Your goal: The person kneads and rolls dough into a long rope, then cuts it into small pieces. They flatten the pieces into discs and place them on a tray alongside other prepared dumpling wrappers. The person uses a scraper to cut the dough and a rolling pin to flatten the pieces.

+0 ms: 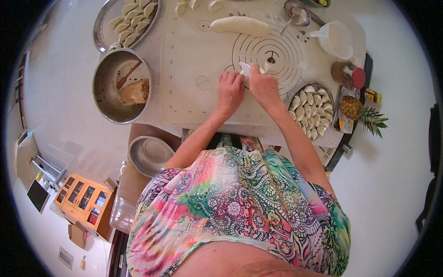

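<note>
Both my hands meet over a printed pastry mat (pixel 193 100). My right hand (pixel 263 83) grips a white flat blade (pixel 245 68), whose exact kind is unclear. Fingers of my left hand (pixel 230 88) curl together right beside it, over pale dough that they mostly cover. Just past my right fingers lies a small piece of dough (pixel 269 66). Farther up the mat rests a thick roll of dough (pixel 240 26). A few folded dumplings (pixel 216 5) lie along the mat's far side.
At left stand a tray of dumplings (pixel 98 36) and a steel pot (pixel 95 88) with a wooden spoon (pixel 128 75) inside. On the right are another dumpling tray (pixel 332 104), a pineapple (pixel 351 107), a red-lidded jar (pixel 341 74), a white plastic jug (pixel 341 39) and a flour bowl (pixel 300 15).
</note>
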`<state>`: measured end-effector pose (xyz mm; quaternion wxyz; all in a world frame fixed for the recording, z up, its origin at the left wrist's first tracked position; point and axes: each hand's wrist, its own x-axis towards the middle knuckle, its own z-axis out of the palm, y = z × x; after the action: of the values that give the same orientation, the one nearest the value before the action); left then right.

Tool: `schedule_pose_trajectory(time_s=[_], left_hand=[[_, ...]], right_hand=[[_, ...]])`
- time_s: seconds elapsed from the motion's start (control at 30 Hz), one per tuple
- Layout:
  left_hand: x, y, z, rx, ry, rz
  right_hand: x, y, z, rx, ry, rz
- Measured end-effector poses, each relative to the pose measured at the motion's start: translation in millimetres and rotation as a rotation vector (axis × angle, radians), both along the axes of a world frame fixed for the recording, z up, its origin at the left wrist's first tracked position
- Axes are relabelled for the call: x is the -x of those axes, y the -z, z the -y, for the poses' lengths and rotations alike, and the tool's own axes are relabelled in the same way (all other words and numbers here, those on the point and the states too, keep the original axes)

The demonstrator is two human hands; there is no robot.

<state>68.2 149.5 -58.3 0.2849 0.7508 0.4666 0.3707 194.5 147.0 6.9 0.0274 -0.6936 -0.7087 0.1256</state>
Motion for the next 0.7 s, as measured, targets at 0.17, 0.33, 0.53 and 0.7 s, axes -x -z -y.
schedule_pose_trajectory(time_s=[0.17,0.33,0.53,0.7], left_hand=[[3,7,0,0.049,-0.093,-0.026],[6,9,-12,0.081,-0.129,-0.029],[4,14,-9,0.14,-0.202,-0.007],[7,8,-4,0.128,-0.184,-0.081]], right_hand=[[-3,-1,-1,-0.015,0.062,-0.031],[-12,-24,-1,-0.019,0.09,-0.163],[-2,-18,0,-0.058,-0.046,-0.097],[6,4,-5,0.015,-0.059,-0.033]])
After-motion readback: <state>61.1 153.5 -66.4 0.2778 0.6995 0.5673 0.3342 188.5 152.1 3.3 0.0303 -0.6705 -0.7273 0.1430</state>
